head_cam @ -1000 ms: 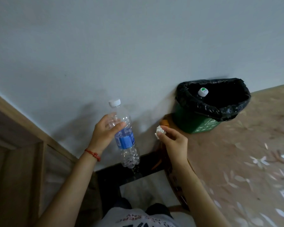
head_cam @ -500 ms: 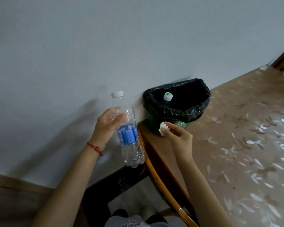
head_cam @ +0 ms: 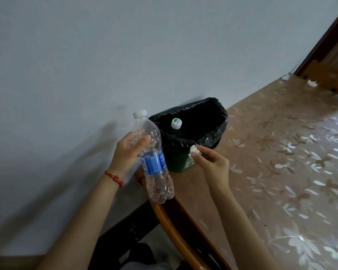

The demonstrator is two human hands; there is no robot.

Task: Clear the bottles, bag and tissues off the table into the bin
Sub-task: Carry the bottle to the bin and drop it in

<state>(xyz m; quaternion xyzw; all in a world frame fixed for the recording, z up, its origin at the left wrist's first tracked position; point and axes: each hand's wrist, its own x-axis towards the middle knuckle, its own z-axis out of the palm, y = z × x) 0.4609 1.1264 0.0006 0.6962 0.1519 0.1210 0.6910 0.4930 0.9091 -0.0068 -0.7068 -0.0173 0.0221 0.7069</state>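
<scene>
My left hand (head_cam: 128,151) grips an empty clear bottle (head_cam: 154,160) with a blue label and white cap, held upright just left of the bin. A green bin (head_cam: 220,121) with a black liner stands on the table's corner by the wall; a bottle with a green-and-white cap (head_cam: 176,123) stands inside it. My right hand (head_cam: 211,162) pinches a crumpled white tissue (head_cam: 194,151) close to the bin's near rim. Two more tissues (head_cam: 312,83) lie at the table's far end.
The table (head_cam: 281,172) has a brown floral cover and a curved wooden edge (head_cam: 172,227). A grey wall runs behind the bin. A wooden chair back (head_cam: 328,75) stands at the far right. Below the table edge is a dark frame and floor.
The view has swung to the right, showing more of the table. Both hands have drawn closer to the bin, the bottle now beside its left rim and the tissue at its near rim.
</scene>
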